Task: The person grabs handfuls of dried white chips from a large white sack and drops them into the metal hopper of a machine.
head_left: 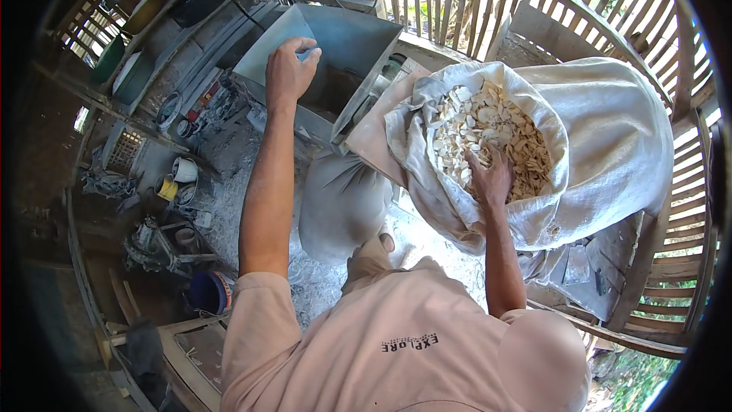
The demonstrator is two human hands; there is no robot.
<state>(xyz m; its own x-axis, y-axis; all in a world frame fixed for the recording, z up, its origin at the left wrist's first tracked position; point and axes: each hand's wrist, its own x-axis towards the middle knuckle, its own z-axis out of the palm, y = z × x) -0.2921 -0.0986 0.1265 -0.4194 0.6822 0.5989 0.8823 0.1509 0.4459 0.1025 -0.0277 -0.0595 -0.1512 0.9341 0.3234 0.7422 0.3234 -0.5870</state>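
Observation:
My right hand (492, 178) reaches into an open white sack (560, 145) filled with pale dried chips (467, 111). The thumb and fingers are spread, with their tips partly sunk among the chips. Raised over a metal hopper (366, 30) is my left hand (292, 72), its fingers bent and the thumb standing apart from them. Nothing shows in that hand. Inside the square, grey-blue hopper the bottom looks brownish. A flat board (381, 126) lies between the hopper and the sack's mouth.
Another full white sack (625, 145) lies behind the open one. A tied grey sack (343, 202) stands below the hopper. Slatted wooden walls (450, 0) surround the right side. At left, buckets (207, 294), a machine part (156, 244) and basins (133, 76) stand about the dusty floor (252, 175).

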